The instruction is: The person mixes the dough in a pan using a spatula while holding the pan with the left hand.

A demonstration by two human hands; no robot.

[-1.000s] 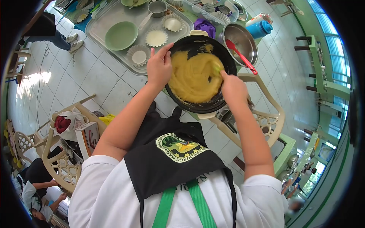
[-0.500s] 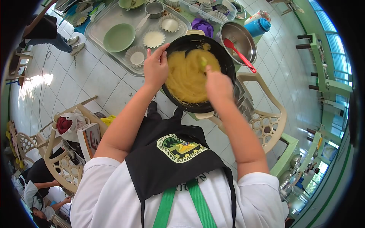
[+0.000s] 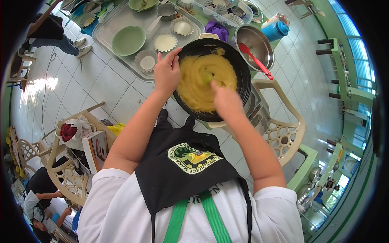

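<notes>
Stirring the yellow mixture (image 3: 194, 91) inside the black pan (image 3: 243, 79), the right hand (image 3: 227, 101) is blurred, with its fingers closed around a green-ended utensil (image 3: 208, 77) that dips into the mixture near the middle of the pan. The left hand (image 3: 167, 75) grasps the pan by its left rim, fingers at the edge and thumb side toward the mixture. The mixture spreads across most of the pan's base in swirled ridges — a few smears cling to the dark inner wall.

The pan has cream handles, one at its far side and one at its near side, and its near part hangs over the tiled floor (image 3: 117, 75). What supports it from below cannot be told.

Beyond the left hand, a metal tray (image 3: 106, 39) lies on the tabletop (image 3: 200, 17), holding a green bowl (image 3: 129, 41), a metal measuring cup (image 3: 166, 11) and fluted cups (image 3: 165, 42) with pale contents. A purple cloth (image 3: 216, 29) sits just past the far handle. To the right of the pan is a steel pot (image 3: 261, 44) — a red spatula (image 3: 256, 61) leans across its rim — with a blue bottle (image 3: 275, 30) beside it. A beige chair (image 3: 288, 133) stands at the lower right of the pan.
</notes>
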